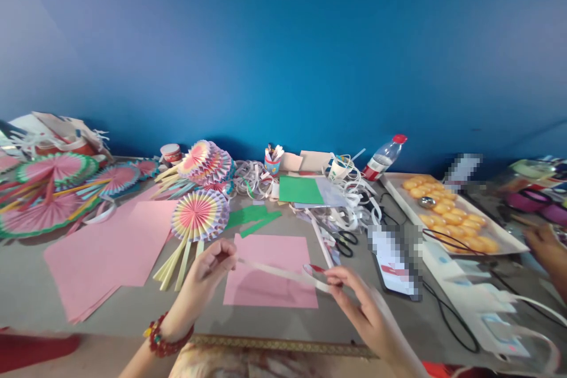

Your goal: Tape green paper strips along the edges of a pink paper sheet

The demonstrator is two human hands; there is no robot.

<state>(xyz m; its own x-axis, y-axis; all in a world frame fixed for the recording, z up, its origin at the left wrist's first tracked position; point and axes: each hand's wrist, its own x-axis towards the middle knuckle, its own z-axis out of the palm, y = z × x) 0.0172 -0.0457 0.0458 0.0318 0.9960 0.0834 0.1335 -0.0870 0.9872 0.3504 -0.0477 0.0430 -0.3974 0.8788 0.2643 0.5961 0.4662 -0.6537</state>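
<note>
A whitish strip of tape (pixel 277 273) is stretched between my two hands, above a pink sheet of paper (pixel 270 248) lying on the table. My left hand (pixel 216 264), a red bead bracelet at its wrist, pinches one end of the strip. My right hand (pixel 357 295) grips the other end, where a small loop with a red part (pixel 315 270) shows at the fingertips; whether it is a roll I cannot tell. Just left of the pink sheet lies a pleated paper fan (pixel 198 217) with pale yellow sticks. Green paper pieces (pixel 248 217) lie behind the sheet.
Pink sheets (pixel 110 254) and several pleated fans (pixel 55 171) cover the left side. Scissors (pixel 345 243), a phone (pixel 394 269), a bottle (pixel 384 156), a tray (pixel 514 242) of orange pieces and a power strip (pixel 469 301) are to the right. Another person's hand (pixel 547 251) shows at far right.
</note>
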